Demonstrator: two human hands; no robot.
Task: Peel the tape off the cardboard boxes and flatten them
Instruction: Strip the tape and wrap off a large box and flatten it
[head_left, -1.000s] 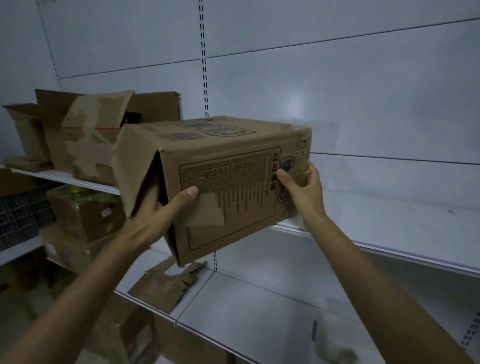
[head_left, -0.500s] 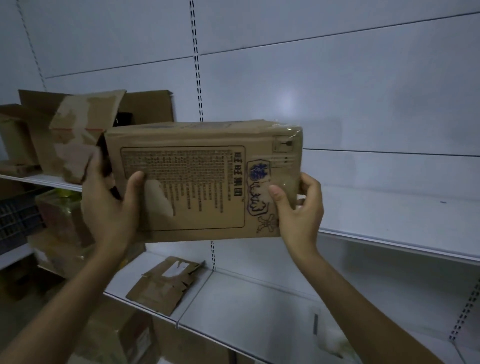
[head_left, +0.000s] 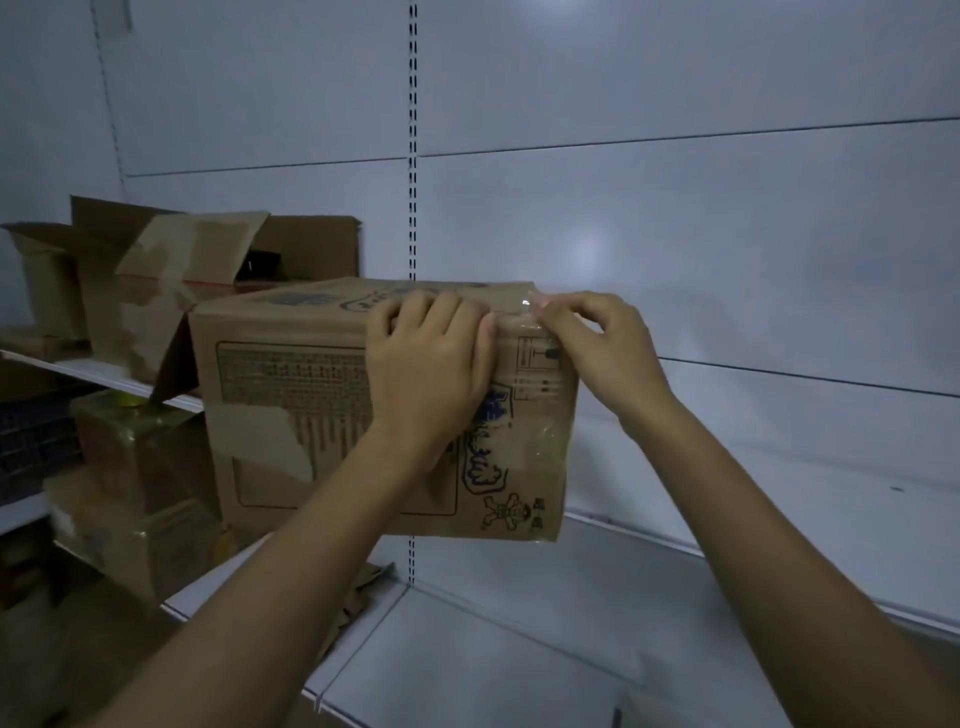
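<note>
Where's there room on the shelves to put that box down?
The upper shelf is bare to the right of the printed box, out to the picture's edge. The lower shelf is bare right of the cardboard scraps. The left is crowded: open boxes above, wrapped boxes below.

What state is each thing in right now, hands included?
Printed cardboard box: not flattened, left end flap open, right end taped.
Clear tape: stuck over the box's top right corner, one end pinched.
Left hand: grips the box's top front edge.
Right hand: pinches the tape at the corner.
Second cardboard box, back left: open, flaps raised, surface torn in patches.
</note>
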